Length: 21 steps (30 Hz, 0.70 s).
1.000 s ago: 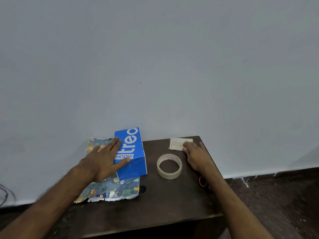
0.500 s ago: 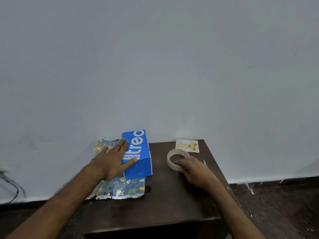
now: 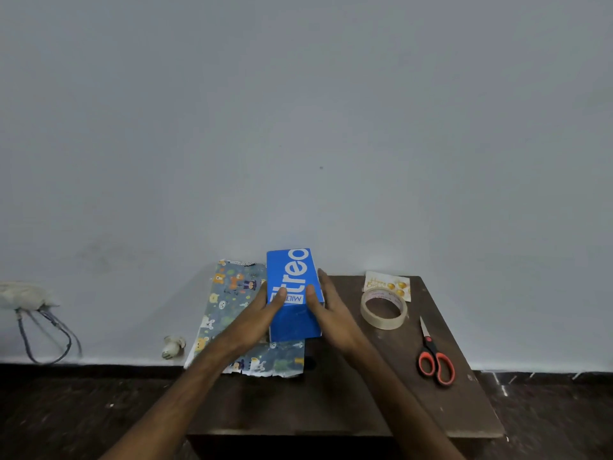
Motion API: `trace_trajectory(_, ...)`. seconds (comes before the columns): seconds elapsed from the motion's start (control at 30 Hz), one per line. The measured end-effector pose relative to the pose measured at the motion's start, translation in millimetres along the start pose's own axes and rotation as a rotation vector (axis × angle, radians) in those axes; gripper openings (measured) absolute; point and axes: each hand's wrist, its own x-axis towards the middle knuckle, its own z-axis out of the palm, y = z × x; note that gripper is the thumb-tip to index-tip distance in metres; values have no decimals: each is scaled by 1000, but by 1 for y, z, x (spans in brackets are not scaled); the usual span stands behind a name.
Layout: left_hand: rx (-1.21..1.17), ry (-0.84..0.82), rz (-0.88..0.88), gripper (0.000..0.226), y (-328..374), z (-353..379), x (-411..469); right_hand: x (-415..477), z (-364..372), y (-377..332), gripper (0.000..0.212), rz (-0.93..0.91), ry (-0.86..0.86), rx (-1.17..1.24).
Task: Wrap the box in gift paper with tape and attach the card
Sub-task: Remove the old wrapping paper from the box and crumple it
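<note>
A blue box (image 3: 293,293) with white lettering is seen lying lengthwise on the dark counter (image 3: 348,403), its far end set close to the pale wall (image 3: 298,127). The box is held from both sides. The left hand (image 3: 257,318) is laid against its left side with the thumb bent over the top face. The right hand (image 3: 333,315) is laid against its right side, with the fingers stretched along the edge and the thumb likewise set on top, so that the box is gripped between the two. Under the box, and spread out to its left and towards its near end, a sheet of gift paper (image 3: 232,293) printed with small animals is found; its near edge looks ragged. To the right of the box, and apart from it, a tape roll (image 3: 381,322) is laid flat on the counter. Also to the right of the box, at the far edge by the wall, the card (image 3: 388,284) with gold print is seen, its near edge partly covered by the roll. Further right of the box and nearer the camera, scissors (image 3: 429,341) with orange-red handles are laid closed, the blades pointed towards the wall. Far to the left of the box, a cable (image 3: 49,340) is seen hanging by the wall
</note>
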Motion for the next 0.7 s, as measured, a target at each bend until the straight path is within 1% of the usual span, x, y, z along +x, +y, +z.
trace_trajectory(0.03,-24,17,32,59,4,6,-1,-2,2,-1,49,-45,20,-23)
trace_trajectory(0.07,-54,34,63,44,11,10,-2,-4,1,-1,48,-91,58,-38)
trace_trajectory(0.1,-94,35,86,36,18,14,-3,-8,-1,-3,52,-132,109,-51)
trace_trajectory(0.17,-134,-18,119,33,27,23,-3,-16,-12,-1,57,-174,166,-48)
trace_trajectory(0.27,-115,-39,115,33,31,42,-4,-30,-28,4,55,-160,218,-53)
trace_trajectory(0.3,-151,-24,112,33,31,47,-6,-33,-31,8,59,-155,237,-45)
trace_trajectory(0.37,-321,35,80,33,36,54,-10,-39,-34,12,76,-157,272,17)
trace_trajectory(0.43,-475,93,53,34,44,54,-12,-45,-35,12,83,-221,283,66)
trace_trajectory(0.47,-483,102,48,37,49,53,-12,-47,-34,11,82,-298,297,-5)
trace_trajectory(0.57,-402,111,54,54,60,53,-15,-45,-28,10,71,-583,341,-489)
trace_trajectory(0.6,-408,122,47,62,61,54,-16,-43,-25,9,70,-637,344,-564)
trace_trajectory(0.63,-438,138,31,68,61,54,-17,-43,-23,8,67,-662,334,-541)
trace_trajectory(0.7,-475,152,-3,71,58,49,-18,-43,-22,-2,57,-638,330,-330)
